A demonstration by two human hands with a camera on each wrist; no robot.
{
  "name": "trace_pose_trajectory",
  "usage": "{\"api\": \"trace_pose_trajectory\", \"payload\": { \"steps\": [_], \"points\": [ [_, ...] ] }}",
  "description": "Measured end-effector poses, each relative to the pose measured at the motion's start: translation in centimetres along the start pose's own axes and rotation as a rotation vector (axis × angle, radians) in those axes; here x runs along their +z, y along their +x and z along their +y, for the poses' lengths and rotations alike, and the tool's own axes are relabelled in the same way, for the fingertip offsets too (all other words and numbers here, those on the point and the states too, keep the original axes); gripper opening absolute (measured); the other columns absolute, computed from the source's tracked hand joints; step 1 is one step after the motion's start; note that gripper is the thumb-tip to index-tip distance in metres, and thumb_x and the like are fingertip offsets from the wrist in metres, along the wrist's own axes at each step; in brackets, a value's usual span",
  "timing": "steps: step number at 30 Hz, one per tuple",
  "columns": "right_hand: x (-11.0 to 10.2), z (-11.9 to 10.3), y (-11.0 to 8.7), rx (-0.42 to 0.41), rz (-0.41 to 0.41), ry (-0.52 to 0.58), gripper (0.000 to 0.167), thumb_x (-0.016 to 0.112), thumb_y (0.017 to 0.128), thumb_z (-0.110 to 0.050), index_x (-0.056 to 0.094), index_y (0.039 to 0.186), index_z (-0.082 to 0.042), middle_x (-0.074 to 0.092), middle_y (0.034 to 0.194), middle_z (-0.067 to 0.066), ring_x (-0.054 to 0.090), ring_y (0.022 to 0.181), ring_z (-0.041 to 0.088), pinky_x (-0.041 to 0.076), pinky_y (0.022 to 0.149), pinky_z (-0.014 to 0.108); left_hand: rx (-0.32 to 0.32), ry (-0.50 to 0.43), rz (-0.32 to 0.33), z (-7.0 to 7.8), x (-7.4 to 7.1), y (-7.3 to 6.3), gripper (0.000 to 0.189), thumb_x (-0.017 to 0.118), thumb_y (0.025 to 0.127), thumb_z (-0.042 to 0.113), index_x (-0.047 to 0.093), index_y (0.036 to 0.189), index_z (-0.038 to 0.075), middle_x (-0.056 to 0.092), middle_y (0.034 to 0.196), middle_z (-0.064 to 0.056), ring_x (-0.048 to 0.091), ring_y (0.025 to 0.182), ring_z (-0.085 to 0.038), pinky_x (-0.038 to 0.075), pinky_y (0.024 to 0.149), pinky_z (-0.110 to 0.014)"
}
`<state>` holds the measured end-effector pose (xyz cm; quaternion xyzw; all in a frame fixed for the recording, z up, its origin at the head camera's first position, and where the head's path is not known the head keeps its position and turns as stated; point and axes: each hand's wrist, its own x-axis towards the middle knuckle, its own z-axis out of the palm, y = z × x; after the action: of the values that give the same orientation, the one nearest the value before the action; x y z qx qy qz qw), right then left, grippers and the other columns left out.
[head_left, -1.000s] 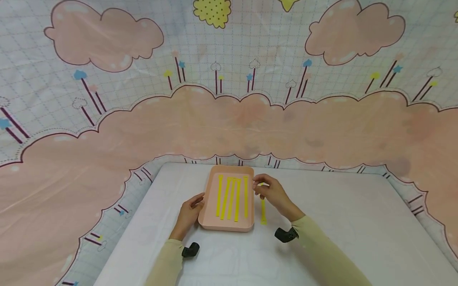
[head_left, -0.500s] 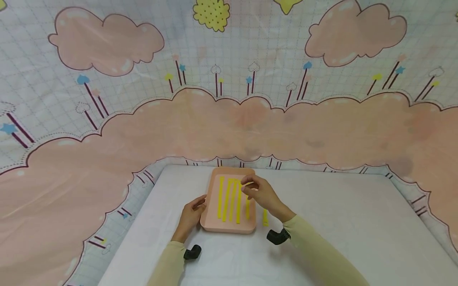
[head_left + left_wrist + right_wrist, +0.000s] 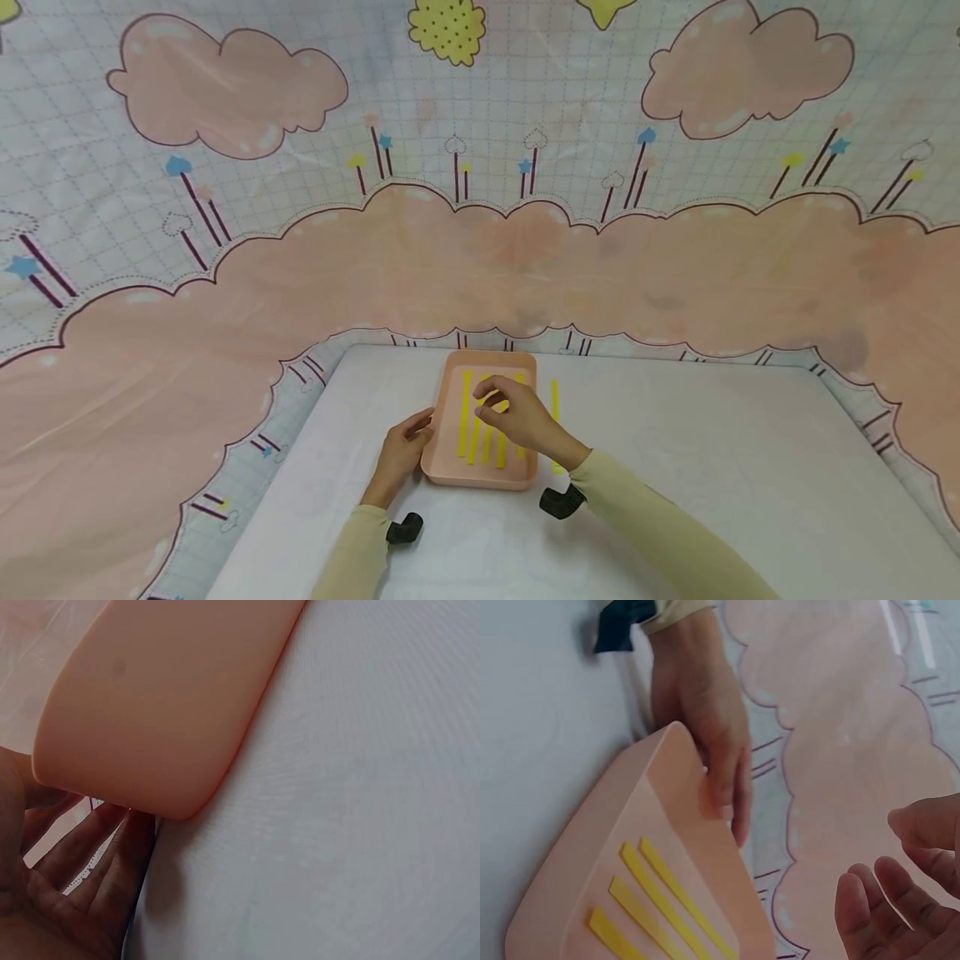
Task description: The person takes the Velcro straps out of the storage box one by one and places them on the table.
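A peach rectangular tray (image 3: 480, 483) lies on the white table, with several flat yellow strips (image 3: 463, 429) set lengthwise inside. One more yellow strip (image 3: 555, 404) lies on the table just right of the tray, partly covered by my right wrist. My left hand (image 3: 397, 458) rests against the tray's left side; in the left wrist view its fingers (image 3: 105, 855) reach out straight along the outer wall. Over the tray hangs my right hand (image 3: 521, 414), fingers loosely bent. Thumb and fingertips (image 3: 851, 892) stand apart in the right wrist view, with nothing between them.
White cloth covers the table (image 3: 712, 467). Behind it hangs a backdrop (image 3: 637, 275) printed with peach clouds. A black wrist device (image 3: 561, 502) sits at the right cuff, another black device (image 3: 405, 528) at the left.
My right hand has moved left from the tray's right edge to above the strips, uncovering much of the outside strip. My left hand stays at the tray's left side.
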<state>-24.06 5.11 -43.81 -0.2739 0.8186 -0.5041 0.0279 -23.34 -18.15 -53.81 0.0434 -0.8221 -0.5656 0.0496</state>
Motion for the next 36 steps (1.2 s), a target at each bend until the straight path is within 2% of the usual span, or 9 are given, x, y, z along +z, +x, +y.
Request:
{"api": "trace_pose_trajectory", "payload": {
  "steps": [2,6,15,19,24,29,32,36],
  "points": [
    [0.5,-0.1,0.2,-0.031,-0.007,-0.067,0.018,0.066,0.093,-0.011,0.062,0.110,-0.008,0.066,0.116,0.008,0.066,0.099,0.021,0.056,0.074,0.023,-0.004,0.000,-0.002,-0.1,0.0,0.0,0.039,0.061,0.096,0.009,0.061,0.134,0.008,0.062,0.132,-0.022,0.061,0.120,-0.036,0.052,0.101,-0.046],
    [1.2,-0.1,0.7,-0.051,-0.030,-0.164,0.019,0.067,0.093,-0.012,0.063,0.110,-0.009,0.066,0.114,0.003,0.065,0.097,0.017,0.054,0.075,0.022,-0.006,-0.004,-0.005,0.0,-0.1,-0.1,0.039,0.060,0.096,0.008,0.060,0.135,0.008,0.061,0.133,-0.022,0.061,0.121,-0.037,0.052,0.102,-0.046],
    [2.0,0.0,1.9,-0.116,-0.069,-0.378,0.016,0.066,0.093,-0.014,0.065,0.109,-0.009,0.065,0.112,0.004,0.066,0.099,0.025,0.055,0.085,0.033,-0.018,-0.006,-0.011,0.2,0.0,-0.2,0.039,0.059,0.097,0.009,0.059,0.136,0.008,0.060,0.134,-0.022,0.060,0.123,-0.037,0.051,0.102,-0.046],
    [2.0,0.3,2.5,-0.149,-0.094,-0.495,0.018,0.067,0.093,-0.016,0.064,0.110,-0.012,0.064,0.112,0.004,0.066,0.101,0.024,0.057,0.083,0.032,-0.014,-0.002,-0.010,0.1,0.0,-0.1,0.039,0.059,0.097,0.009,0.060,0.136,0.008,0.060,0.134,-0.022,0.060,0.123,-0.037,0.052,0.102,-0.046],
    [1.9,1.0,3.7,-0.166,-0.118,-0.646,0.020,0.069,0.093,-0.019,0.064,0.112,-0.016,0.062,0.115,0.005,0.064,0.093,0.017,0.056,0.074,0.029,-0.010,0.001,-0.004,0.0,0.1,0.2,0.038,0.059,0.097,0.008,0.060,0.135,0.008,0.061,0.133,-0.021,0.061,0.122,-0.036,0.052,0.101,-0.044],
    [1.9,1.7,4.8,-0.175,-0.205,-0.685,0.021,0.068,0.094,-0.022,0.063,0.114,-0.017,0.061,0.118,0.006,0.061,0.097,0.016,0.055,0.078,0.029,-0.014,0.003,-0.004,0.1,0.0,0.1,0.039,0.058,0.097,0.006,0.060,0.135,0.007,0.061,0.133,-0.022,0.061,0.121,-0.036,0.053,0.101,-0.044],
    [1.9,1.9,5.5,-0.206,-0.264,-0.678,0.021,0.068,0.094,-0.021,0.064,0.114,-0.016,0.061,0.120,0.006,0.058,0.104,0.018,0.055,0.084,0.031,-0.004,0.013,-0.003,0.3,0.0,0.0,0.038,0.058,0.097,0.005,0.060,0.135,0.006,0.061,0.133,-0.023,0.062,0.120,-0.036,0.053,0.100,-0.044],
    [1.8,2.3,6.5,-0.244,-0.308,-0.682,0.021,0.068,0.093,-0.019,0.065,0.114,-0.014,0.059,0.119,0.003,0.054,0.108,0.019,0.055,0.085,0.031,-0.001,0.009,-0.001,0.3,0.0,0.0,0.038,0.057,0.097,0.005,0.060,0.135,0.005,0.061,0.132,-0.023,0.062,0.120,-0.036,0.053,0.101,-0.044]
  ]
}}
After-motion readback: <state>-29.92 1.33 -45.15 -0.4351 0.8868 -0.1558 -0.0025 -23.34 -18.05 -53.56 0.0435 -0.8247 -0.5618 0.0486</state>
